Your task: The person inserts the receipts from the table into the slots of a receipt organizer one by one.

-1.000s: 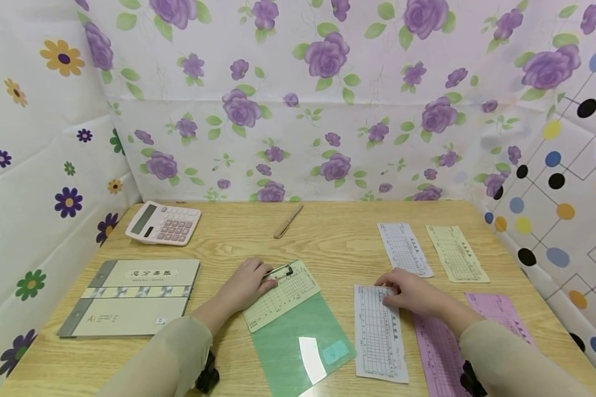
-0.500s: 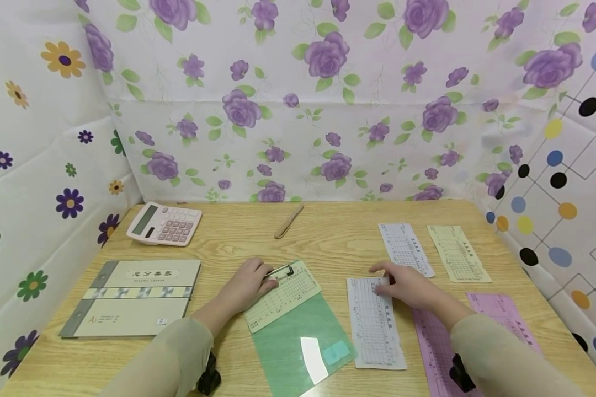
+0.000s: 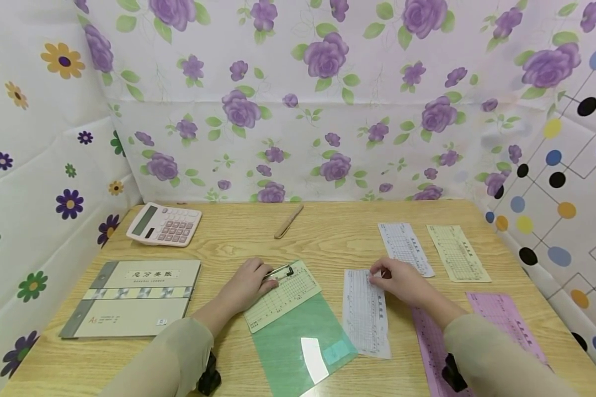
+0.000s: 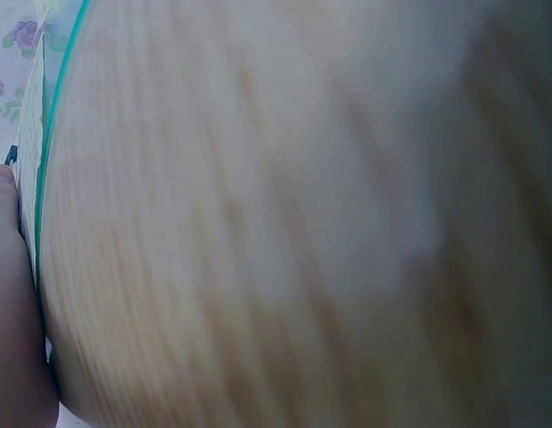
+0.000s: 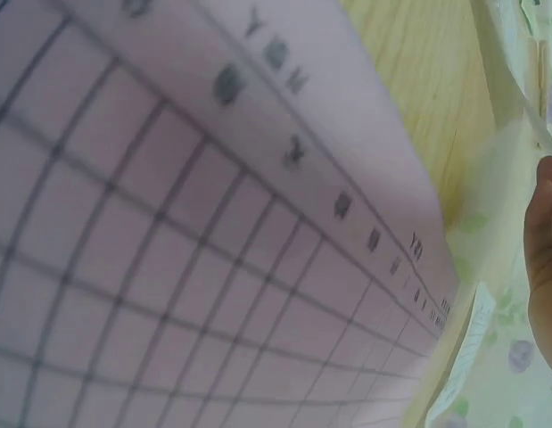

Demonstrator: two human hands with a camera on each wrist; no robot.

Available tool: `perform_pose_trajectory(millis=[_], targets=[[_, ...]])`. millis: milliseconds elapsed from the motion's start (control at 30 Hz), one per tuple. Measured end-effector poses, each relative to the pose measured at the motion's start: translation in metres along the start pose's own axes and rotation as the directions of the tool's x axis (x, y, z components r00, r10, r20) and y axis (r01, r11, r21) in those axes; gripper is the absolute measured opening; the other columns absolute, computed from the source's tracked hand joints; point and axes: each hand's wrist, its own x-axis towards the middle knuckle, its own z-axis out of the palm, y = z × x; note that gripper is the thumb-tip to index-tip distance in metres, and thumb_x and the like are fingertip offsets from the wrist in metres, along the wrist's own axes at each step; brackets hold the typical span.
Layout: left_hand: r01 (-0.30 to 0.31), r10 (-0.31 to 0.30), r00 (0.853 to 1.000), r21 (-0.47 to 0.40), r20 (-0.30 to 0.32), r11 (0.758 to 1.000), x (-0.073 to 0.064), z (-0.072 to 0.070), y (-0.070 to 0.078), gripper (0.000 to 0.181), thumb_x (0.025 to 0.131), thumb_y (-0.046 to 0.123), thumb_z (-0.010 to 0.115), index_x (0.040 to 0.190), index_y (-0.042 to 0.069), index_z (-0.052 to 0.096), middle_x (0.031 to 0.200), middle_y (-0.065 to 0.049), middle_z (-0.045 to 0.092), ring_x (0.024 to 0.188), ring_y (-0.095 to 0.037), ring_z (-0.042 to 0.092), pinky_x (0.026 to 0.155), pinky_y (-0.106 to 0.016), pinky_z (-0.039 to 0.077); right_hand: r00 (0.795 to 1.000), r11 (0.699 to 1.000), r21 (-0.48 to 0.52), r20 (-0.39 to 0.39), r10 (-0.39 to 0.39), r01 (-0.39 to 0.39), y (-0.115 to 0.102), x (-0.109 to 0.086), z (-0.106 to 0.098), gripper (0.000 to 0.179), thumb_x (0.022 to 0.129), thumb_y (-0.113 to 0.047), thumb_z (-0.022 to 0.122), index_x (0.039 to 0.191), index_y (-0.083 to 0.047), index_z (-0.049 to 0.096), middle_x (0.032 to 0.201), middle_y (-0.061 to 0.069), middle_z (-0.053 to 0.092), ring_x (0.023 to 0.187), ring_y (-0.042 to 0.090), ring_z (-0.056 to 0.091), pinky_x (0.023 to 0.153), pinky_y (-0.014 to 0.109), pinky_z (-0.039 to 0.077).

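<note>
Paper slip (image 3: 365,317) — long axis near-to-far

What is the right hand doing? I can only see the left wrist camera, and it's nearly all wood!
Observer: The right hand pinches a white slip near its top.
Operator: Cool! Is there a pen anywhere?
Observer: Yes, a tan pen lies on the table, beyond the green clipboard.
Operator: And something to do sums with?
Observer: A pale pink calculator sits at the far left, beyond the ledger.
</note>
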Motion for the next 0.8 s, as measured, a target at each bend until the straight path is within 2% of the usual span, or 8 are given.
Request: perform_pose_trajectory(millis=[100, 167, 233, 367, 533, 700, 800], targets=[[-0.005, 0.005, 1.0, -0.002, -0.003, 1.0, -0.0004, 0.0007, -0.001, 0.037, 0.092, 0.034, 0.06, 0.115, 0.005, 0.06, 0.1, -0.005, 0.05, 0.093, -0.021, 0.048, 0.082, -0.038, 0.043, 1.0, 0.999, 0.046, -0.007, -0.002, 0.002, -0.0013, 0.0014, 0.0025, 0.032, 0.087, -0.02, 0.068, 0.116, -0.01, 0.057, 0.103, 0.004, 0.059, 0.083, 0.016, 0.056, 0.067, 0.029, 0.048], [-0.009, 0.009, 1.0, -0.002, -0.005, 1.0, -0.0006, 0.0011, -0.0016, 0.037, 0.092, 0.034, 0.059, 0.115, 0.005, 0.06, 0.1, -0.005, 0.05, 0.093, -0.021, 0.048, 0.082, -0.038, 0.043, 1.0, 0.997, 0.077, -0.007, 0.005, -0.004, -0.0016, 0.0021, 0.0039, 0.04, 0.086, -0.015, 0.067, 0.123, -0.01, 0.053, 0.114, 0.007, 0.056, 0.087, 0.017, 0.058, 0.068, 0.029, 0.05], [-0.012, 0.012, 1.0, -0.003, -0.008, 1.0, -0.0006, 0.0017, -0.0022, 0.037, 0.092, 0.034, 0.06, 0.115, 0.005, 0.06, 0.1, -0.005, 0.05, 0.093, -0.021, 0.048, 0.083, -0.038, 0.043, 1.0, 0.995, 0.098, -0.01, 0.011, -0.01, -0.0017, 0.0029, 0.0052, 0.045, 0.087, -0.011, 0.065, 0.129, -0.01, 0.048, 0.119, 0.009, 0.053, 0.09, 0.02, 0.058, 0.069, 0.03, 0.051], [-0.007, 0.007, 1.0, 0.001, -0.009, 1.0, -0.0002, 0.0032, -0.0033, 0.036, 0.091, 0.034, 0.06, 0.114, 0.005, 0.06, 0.1, -0.005, 0.05, 0.093, -0.021, 0.048, 0.082, -0.038, 0.043, 0.998, 0.995, 0.093, -0.049, 0.029, -0.024, -0.0015, 0.0039, 0.0061, 0.044, 0.089, -0.014, 0.063, 0.129, -0.015, 0.046, 0.107, 0.007, 0.055, 0.089, 0.02, 0.058, 0.07, 0.031, 0.05], [-0.001, 0.001, 1.0, 0.011, -0.011, 1.0, 0.0005, 0.0036, -0.0032, 0.037, 0.091, 0.034, 0.061, 0.114, 0.006, 0.06, 0.099, -0.004, 0.05, 0.093, -0.021, 0.048, 0.082, -0.037, 0.043, 0.995, 0.995, 0.103, -0.1, 0.029, -0.019, -0.0009, 0.0034, 0.0068, 0.033, 0.089, -0.018, 0.065, 0.117, -0.015, 0.049, 0.093, 0.004, 0.056, 0.08, 0.018, 0.054, 0.065, 0.031, 0.047], [0.01, -0.01, 1.0, 0.0, -0.001, 1.0, 0.0003, 0.0025, -0.0023, 0.037, 0.091, 0.035, 0.06, 0.114, 0.006, 0.06, 0.1, -0.004, 0.05, 0.093, -0.021, 0.048, 0.081, -0.038, 0.043, 0.992, 0.996, 0.087, -0.123, 0.018, -0.007, -0.0027, 0.003, 0.0078, 0.022, 0.089, -0.018, 0.065, 0.109, -0.012, 0.057, 0.091, 0.0, 0.058, 0.081, 0.016, 0.054, 0.069, 0.031, 0.048], [0.012, -0.012, 1.0, -0.002, 0.004, 1.0, 0.0001, 0.0023, -0.002, 0.037, 0.092, 0.035, 0.06, 0.115, 0.005, 0.06, 0.099, -0.004, 0.05, 0.092, -0.021, 0.048, 0.081, -0.038, 0.043, 0.991, 0.997, 0.072, -0.134, 0.011, -0.001, -0.0041, 0.0034, 0.0075, 0.022, 0.091, -0.017, 0.063, 0.111, -0.011, 0.06, 0.096, 0.001, 0.06, 0.081, 0.015, 0.055, 0.069, 0.03, 0.048]])
